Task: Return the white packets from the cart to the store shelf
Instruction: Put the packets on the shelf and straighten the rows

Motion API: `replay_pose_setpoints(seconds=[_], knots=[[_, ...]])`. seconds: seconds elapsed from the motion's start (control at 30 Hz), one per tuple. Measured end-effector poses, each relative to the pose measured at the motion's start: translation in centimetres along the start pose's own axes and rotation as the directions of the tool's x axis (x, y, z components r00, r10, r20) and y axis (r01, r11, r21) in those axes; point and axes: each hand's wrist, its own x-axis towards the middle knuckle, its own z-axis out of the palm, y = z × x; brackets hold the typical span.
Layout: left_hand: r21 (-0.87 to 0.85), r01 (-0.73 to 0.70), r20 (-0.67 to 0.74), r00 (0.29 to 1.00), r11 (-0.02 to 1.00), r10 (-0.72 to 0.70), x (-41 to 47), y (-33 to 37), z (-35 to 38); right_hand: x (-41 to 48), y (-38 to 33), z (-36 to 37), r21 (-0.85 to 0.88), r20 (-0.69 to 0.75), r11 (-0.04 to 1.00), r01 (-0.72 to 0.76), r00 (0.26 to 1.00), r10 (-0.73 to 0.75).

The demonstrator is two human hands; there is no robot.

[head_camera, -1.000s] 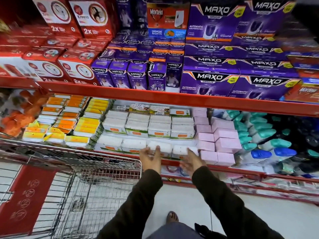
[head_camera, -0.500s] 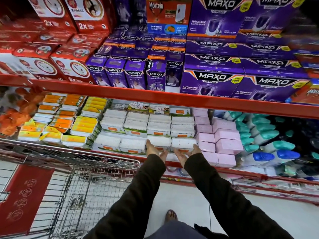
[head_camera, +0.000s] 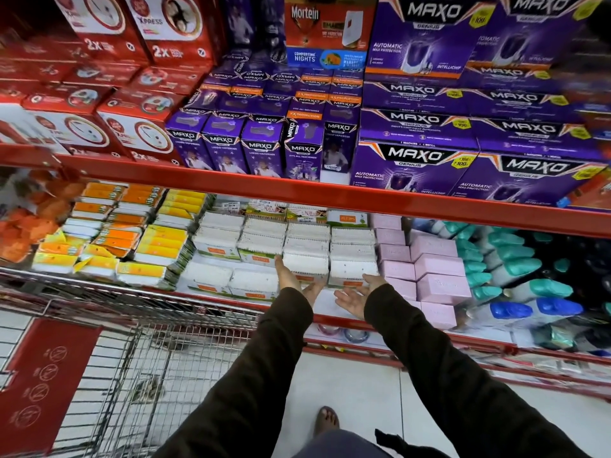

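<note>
The white packets (head_camera: 305,256) now sit in neat stacks on the middle of the shelf (head_camera: 330,196), between the yellow packs (head_camera: 165,239) and the pink boxes (head_camera: 433,259). A second ago both hands were flat on the front packets, pushing them in. Now the hands have come back a little and turned palm up.

The left hand (head_camera: 294,282) is open, with its fingertips near the bottom of one stack. The right hand (head_camera: 355,297) is open too, just below the next stack. Both hold nothing. I cannot tell if the left fingers are touching the packet or are just beside it.

The two stacks by the hands look further back and taller than before, so the push seems done.

The cart (head_camera: 132,358) stands to the left. I see no white packets in the part of it that shows, but much of it is out of view. If more are in there, the hands should go back for them next.
</note>
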Motion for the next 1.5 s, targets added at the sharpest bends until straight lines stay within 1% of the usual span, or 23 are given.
replay_pose_setpoints(seconds=[0.1, 0.17, 0.23, 0.37, 0.43, 0.47, 0.57, 0.7, 0.83, 0.93, 1.0, 1.03, 1.07, 1.13, 1.17, 1.27, 1.3, 1.4, 1.43, 1.5], knots=[[-0.01, 0.027, 0.035, 0.999, 1.0, -0.027, -0.5, -0.5, -0.9, 0.1, 0.4, 0.2, -0.014, 0.017, 1.0, -0.013, 1.0, 0.014], [-0.028, 0.085, 0.007, 0.996, 0.996, -0.085, -1.0, -0.5, -2.0, 0.2, 0.8, 0.4, -0.007, 0.023, 1.0, -0.014, 1.0, 0.014], [-0.061, 0.103, -0.019, 0.994, 0.993, -0.104, -1.5, -0.1, -3.3, 0.2, 1.2, 0.7, 0.013, 0.035, 1.0, -0.013, 0.999, 0.012], [-0.079, -0.004, -0.096, 0.995, 0.997, -0.003, -1.6, 1.5, -5.8, 0.8, 1.6, 1.1, 0.045, 0.06, 0.999, -0.009, 0.998, 0.006], [-0.064, -0.083, -0.11, 0.991, 0.995, 0.076, -1.4, 3.4, -6.7, 0.9, 2.4, 2.1, 0.051, 0.065, 0.998, -0.023, 0.998, 0.02], [-0.073, -0.094, -0.112, 0.99, 0.993, 0.085, -1.2, 4.1, -6.8, 0.9, 2.7, 2.5, 0.063, 0.062, 0.998, -0.026, 0.998, 0.022], [-0.1, -0.073, -0.084, 0.994, 0.992, 0.065, -0.7, 5.3, -6.8, 1.2, 3.5, 3.1, 0.132, 0.099, 0.99, -0.057, 0.994, 0.044], [-0.078, -0.076, -0.058, 0.996, 0.994, 0.072, -0.3, 5.9, -5.9, 1.6, 4.0, 4.8, 0.228, 0.175, 0.968, -0.101, 0.983, 0.061], [-0.064, -0.111, -0.092, 0.99, 0.992, 0.105, 0.7, 7.1, -5.2, 2.4, 3.9, 5.8, 0.275, 0.165, 0.956, -0.102, 0.985, 0.058], [-0.045, -0.116, -0.067, 0.991, 0.992, 0.112, 1.1, 7.9, -4.9, 2.6, 3.7, 5.6, 0.268, 0.165, 0.956, -0.116, 0.984, 0.073], [0.013, -0.12, -0.064, 0.991, 0.993, 0.121, 0.8, 8.2, -4.5, 2.7, 3.6, 5.4, 0.269, 0.159, 0.954, -0.129, 0.983, 0.089], [0.073, -0.117, -0.086, 0.989, 0.991, 0.123, 0.9, 8.3, -4.3, 2.7, 3.6, 5.5, 0.268, 0.156, 0.954, -0.134, 0.983, 0.094], [0.163, -0.104, -0.11, 0.986, 0.981, 0.123, 1.0, 8.3, -4.4, 2.7, 3.6, 5.5, 0.26, 0.15, 0.956, -0.134, 0.984, 0.097], [0.363, -0.055, -0.133, 0.985, 0.93, 0.11, 0.9, 7.9, -4.2, 2.7, 3.7, 5.8, 0.242, 0.133, 0.962, -0.125, 0.987, 0.094], [0.413, -0.036, -0.137, 0.985, 0.91, 0.101, 1.0, 7.7, -4.1, 2.6, 3.8, 6.0, 0.235, 0.123, 0.964, -0.12, 0.988, 0.093], [0.475, -0.005, -0.168, 0.981, 0.88, 0.096, 1.2, 7.5, -3.9, 2.6, 4.0, 6.2, 0.223, 0.1, 0.968, -0.111, 0.991, 0.091], [0.47, 0.001, -0.183, 0.979, 0.883, 0.096, 1.0, 7.5, -3.7, 2.7, 4.0, 6.3, 0.223, 0.098, 0.968, -0.112, 0.991, 0.092], [0.469, -0.035, -0.181, 0.974, 0.882, 0.135, 0.9, 7.8, -3.6, 2.6, 3.9, 6.2, 0.213, 0.101, 0.968, -0.129, 0.989, 0.109], [0.5, -0.063, -0.166, 0.972, 0.864, 0.167, 0.9, 8.0, -3.4, 2.6, 3.9, 6.2, 0.21, 0.103, 0.969, -0.129, 0.989, 0.109], [0.474, -0.099, -0.174, 0.964, 0.875, 0.203, 0.7, 8.4, -2.7, 2.6, 3.7, 6.1, 0.206, 0.104, 0.97, -0.127, 0.989, 0.108]])
